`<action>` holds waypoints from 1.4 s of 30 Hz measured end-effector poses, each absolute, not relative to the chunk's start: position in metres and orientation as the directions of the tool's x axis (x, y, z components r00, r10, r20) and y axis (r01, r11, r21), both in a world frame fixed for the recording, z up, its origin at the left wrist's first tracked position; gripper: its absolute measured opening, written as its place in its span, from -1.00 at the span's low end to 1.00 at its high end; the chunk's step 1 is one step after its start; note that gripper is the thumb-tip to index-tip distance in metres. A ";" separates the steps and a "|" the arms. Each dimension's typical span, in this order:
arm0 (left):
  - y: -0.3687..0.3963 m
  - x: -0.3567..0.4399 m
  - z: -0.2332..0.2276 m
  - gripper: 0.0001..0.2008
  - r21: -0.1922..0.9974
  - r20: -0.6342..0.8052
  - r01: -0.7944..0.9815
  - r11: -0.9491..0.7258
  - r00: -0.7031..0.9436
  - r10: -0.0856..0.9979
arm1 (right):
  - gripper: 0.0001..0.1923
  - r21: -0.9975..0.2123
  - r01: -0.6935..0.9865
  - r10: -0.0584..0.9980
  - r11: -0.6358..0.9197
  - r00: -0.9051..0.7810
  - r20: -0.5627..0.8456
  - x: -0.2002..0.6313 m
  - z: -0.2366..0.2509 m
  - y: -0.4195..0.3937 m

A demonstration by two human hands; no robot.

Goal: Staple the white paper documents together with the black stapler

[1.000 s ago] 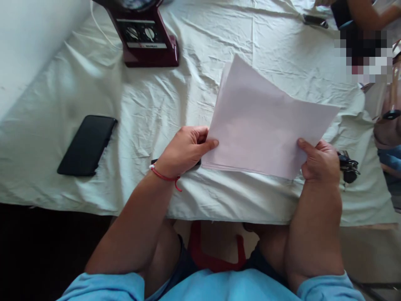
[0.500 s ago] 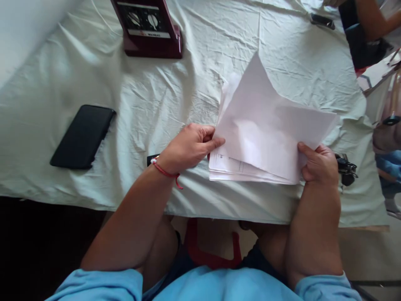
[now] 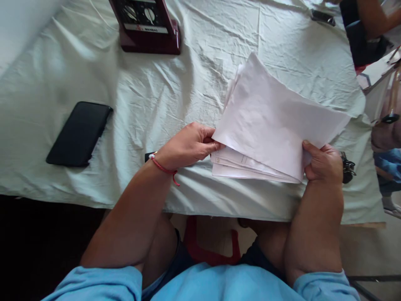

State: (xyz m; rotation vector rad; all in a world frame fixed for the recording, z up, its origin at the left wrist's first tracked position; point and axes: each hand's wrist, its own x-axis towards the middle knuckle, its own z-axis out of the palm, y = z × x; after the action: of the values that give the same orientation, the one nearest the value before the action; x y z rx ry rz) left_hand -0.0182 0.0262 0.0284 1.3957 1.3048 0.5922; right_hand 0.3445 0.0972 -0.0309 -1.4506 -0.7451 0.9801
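I read the sheaf of papers (image 3: pixel 269 125) as fanned just above the white tablecloth (image 3: pixel 156 96), right hand (image 3: pixel 322 163) clamping its near corner while left hand (image 3: pixel 188 144) pinches the opposite edge (sheets splayed, likely for separating), black phone (image 3: pixel 78 133) well left of it.

Matt white paper sheets (image 3: pixel 272 121); creased cloth sheet (image 3: pixel 175 96); glossy black phone (image 3: pixel 78 133).

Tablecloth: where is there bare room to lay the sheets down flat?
Bare tablecloth lies between the phone, the maroon appliance and the paper stack. It is crowded by the right hand, where keys sit.
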 end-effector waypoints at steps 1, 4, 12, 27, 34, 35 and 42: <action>0.026 -0.018 0.028 -0.78 0.909 -0.294 0.377 0.176 0.282 0.913 | -0.59 -0.989 -0.090 0.881 -0.120 0.450 -0.148 0.345 -0.031 0.097; 0.029 -0.020 0.025 -0.72 0.896 -0.257 0.432 0.101 0.319 0.912 | -0.59 -0.990 -0.086 0.876 -0.113 0.461 -0.140 0.346 -0.029 0.098; 0.031 -0.018 0.025 -0.84 0.848 -0.299 0.518 0.117 0.283 0.911 | -0.62 -0.989 -0.080 0.871 -0.126 0.467 -0.149 0.343 -0.027 0.097; 0.032 -0.018 0.027 -0.70 0.801 -0.288 0.595 0.063 0.291 0.912 | -0.64 -0.991 -0.081 0.877 -0.103 0.462 -0.129 0.345 -0.028 0.097; 0.028 -0.022 0.020 -0.74 0.926 -0.206 0.371 0.075 0.327 0.922 | -0.62 -0.997 -0.076 0.891 -0.010 0.453 -0.043 0.348 -0.026 0.096; 0.028 -0.022 0.020 -0.69 0.945 -0.196 0.313 0.095 0.309 0.931 | -0.61 -0.997 -0.076 0.895 0.001 0.446 -0.033 0.347 -0.025 0.095; 0.025 -0.015 0.017 -0.65 0.979 -0.130 0.157 0.134 -0.031 0.991 | -0.57 -0.989 -0.082 0.909 0.120 0.409 0.076 0.342 -0.024 0.091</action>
State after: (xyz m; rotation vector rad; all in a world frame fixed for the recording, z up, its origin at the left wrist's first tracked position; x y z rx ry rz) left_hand -0.0148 0.0255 0.0171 1.2137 1.4006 1.0454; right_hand 0.3423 0.0910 -0.0237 -1.2301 -0.8729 0.8787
